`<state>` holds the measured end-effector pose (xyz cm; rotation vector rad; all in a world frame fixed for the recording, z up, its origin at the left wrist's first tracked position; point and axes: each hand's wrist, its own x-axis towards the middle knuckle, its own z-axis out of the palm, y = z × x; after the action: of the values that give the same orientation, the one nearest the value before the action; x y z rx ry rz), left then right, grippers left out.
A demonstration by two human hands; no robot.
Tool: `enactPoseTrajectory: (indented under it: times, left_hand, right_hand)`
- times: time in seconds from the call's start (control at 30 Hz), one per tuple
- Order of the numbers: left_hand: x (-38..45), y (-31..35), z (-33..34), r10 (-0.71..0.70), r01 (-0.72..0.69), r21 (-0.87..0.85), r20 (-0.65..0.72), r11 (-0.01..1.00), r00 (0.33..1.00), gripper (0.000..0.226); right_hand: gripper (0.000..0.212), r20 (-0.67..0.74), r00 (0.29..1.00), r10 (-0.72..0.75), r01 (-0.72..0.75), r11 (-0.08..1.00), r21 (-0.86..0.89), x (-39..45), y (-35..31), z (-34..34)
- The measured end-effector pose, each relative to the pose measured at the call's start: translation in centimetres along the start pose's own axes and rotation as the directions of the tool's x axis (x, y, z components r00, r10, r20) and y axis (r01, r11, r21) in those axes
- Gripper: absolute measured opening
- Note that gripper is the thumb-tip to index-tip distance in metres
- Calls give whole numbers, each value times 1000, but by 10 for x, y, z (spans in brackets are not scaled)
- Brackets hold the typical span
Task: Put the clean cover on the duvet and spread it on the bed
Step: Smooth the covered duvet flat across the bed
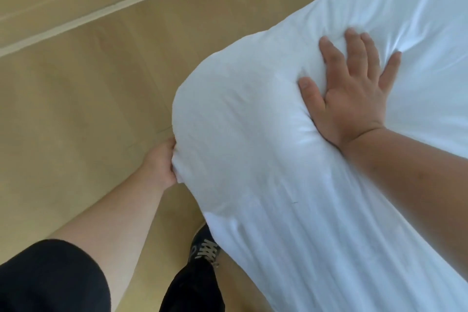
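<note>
**Corner of the duvet held and pressed flat**

At the lower left, your black short sleeve [48, 278] fills the corner, and your bare left arm reaches up from it over the pale wooden floor [76, 109]. A light wooden skirting board [76, 18] runs slantwise across the upper left. Your left hand [162, 163] grips the rounded corner of the puffy white duvet in its faintly striped white cover [253, 159]; your fingers are curled into the fabric and hidden behind the bulge, so only the back of the hand shows. Below that corner, your dark laced shoe [202, 246] and black trouser leg [192, 289] stand on the floor, partly under the overhanging edge.

The duvet itself stretches from the middle to the right edge, lying over the white bed [430, 7], with its near corner hanging out past the bed's side. Further right, your right hand [352, 94] lies flat on top of the duvet, fingers spread wide and straight, palm pressing a dent into the padding. Creases fan out from your fingertips [350, 33].
</note>
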<state>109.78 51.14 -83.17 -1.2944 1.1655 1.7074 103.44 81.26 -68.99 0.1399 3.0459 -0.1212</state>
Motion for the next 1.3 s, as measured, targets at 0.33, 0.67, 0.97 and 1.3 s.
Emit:
enactPoseTrajectory:
  times: [0.33,0.67,0.97,1.3]
  left_hand:
    - [21,74,-74,575,-133,794,-302,593,760,49]
    - [32,57,-5,519,-329,556,-226,764,824,41]
    - [-74,121,81,767,-483,817,80,315,636,40]
    - [-189,-27,289,397,-576,448,891,-684,222,53]
  right_hand:
    - [77,125,985,-120,129,989,-67,-5,-1,-44]
    - [70,-12,988,-156,156,987,-43,-4,6,6]
    - [73,222,967,-127,130,992,2,5,3,-15]
    - [51,-37,981,191,-149,860,489,-120,140,-82]
